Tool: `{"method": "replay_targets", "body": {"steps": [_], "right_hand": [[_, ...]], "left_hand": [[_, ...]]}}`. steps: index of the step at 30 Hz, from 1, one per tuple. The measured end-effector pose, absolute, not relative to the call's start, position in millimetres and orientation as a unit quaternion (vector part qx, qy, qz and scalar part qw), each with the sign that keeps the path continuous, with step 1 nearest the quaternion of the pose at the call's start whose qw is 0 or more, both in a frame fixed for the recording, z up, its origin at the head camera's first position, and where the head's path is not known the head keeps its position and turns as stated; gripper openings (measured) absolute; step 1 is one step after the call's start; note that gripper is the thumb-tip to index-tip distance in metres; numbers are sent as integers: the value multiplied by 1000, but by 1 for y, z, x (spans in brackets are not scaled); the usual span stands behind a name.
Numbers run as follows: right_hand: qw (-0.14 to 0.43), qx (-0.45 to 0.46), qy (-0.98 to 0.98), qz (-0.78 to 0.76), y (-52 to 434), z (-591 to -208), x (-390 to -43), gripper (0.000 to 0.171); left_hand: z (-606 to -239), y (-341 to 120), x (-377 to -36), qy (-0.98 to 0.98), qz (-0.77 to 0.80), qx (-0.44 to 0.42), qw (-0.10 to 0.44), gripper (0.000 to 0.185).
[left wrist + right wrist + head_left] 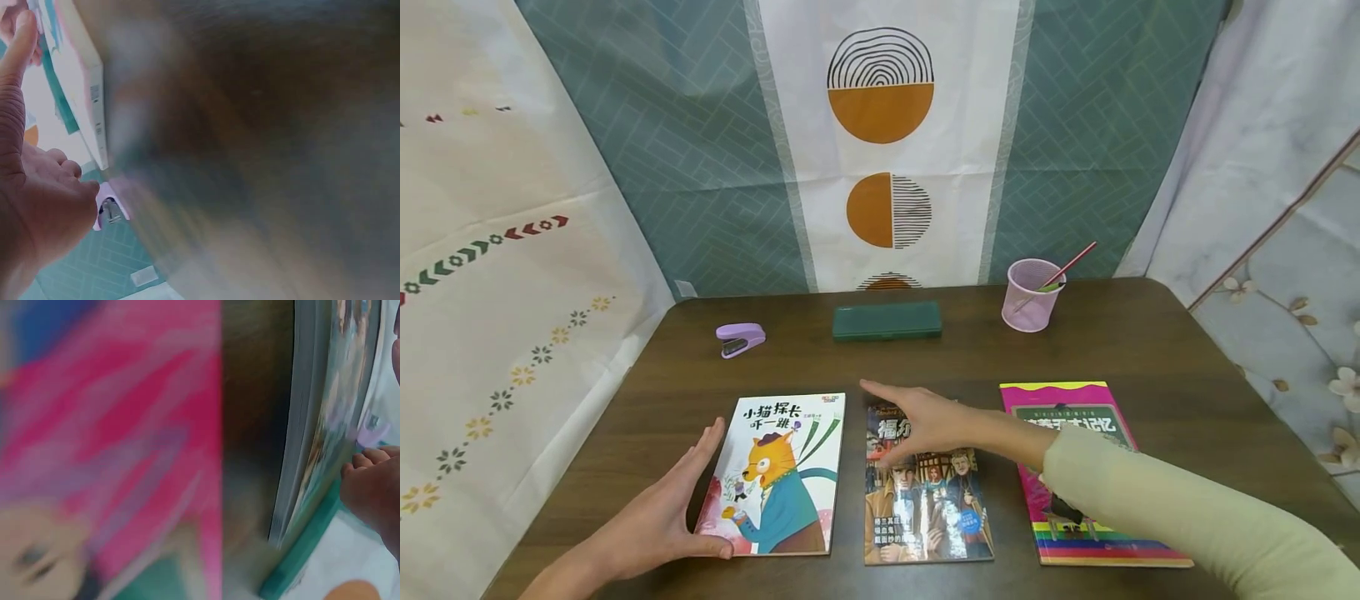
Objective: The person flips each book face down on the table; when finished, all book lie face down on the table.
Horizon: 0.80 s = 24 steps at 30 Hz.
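A white picture book (782, 492) with an orange cat in a blue coat lies face up at the left of the table. Along its left side my left hand (658, 517) spreads thumb and fingers, the thumb by the lower corner; whether it touches the cover I cannot tell. My right hand (928, 421) reaches across the middle book (925, 517), a dark one with several painted people, fingers extended leftward and holding nothing. Part of that cover is hidden by the hand. Under my right forearm lies a pink book (1097, 552) with a rainbow band, partly covered by the sleeve.
Behind the books, a purple stapler (741, 337) sits at the left and a dark green case (887, 322) in the middle. A pink mesh pen cup (1028, 310) with a red stick stands at the back right. Patterned cloths hang around the brown table (790, 358).
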State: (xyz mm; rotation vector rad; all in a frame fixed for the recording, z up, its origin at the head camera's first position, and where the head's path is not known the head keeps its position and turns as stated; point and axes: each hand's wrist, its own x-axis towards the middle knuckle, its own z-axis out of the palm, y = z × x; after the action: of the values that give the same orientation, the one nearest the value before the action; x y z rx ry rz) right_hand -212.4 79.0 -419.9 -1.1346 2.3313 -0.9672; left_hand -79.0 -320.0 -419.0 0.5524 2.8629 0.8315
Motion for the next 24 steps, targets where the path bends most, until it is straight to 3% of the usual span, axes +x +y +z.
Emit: {"method": "replay_targets", "body": {"steps": [9, 17, 24], "right_hand": [[188, -408, 829, -333, 45, -426, -224, 112], [179, -395, 850, -299, 32, -432, -237, 98], [189, -396, 841, -315, 21, -434, -240, 86]], "left_hand": [[-432, -328, -67, 942, 274, 184, 57, 148], [-445, -329, -63, 931, 288, 220, 39, 143], [-440, -327, -65, 952, 237, 184, 51, 142]]}}
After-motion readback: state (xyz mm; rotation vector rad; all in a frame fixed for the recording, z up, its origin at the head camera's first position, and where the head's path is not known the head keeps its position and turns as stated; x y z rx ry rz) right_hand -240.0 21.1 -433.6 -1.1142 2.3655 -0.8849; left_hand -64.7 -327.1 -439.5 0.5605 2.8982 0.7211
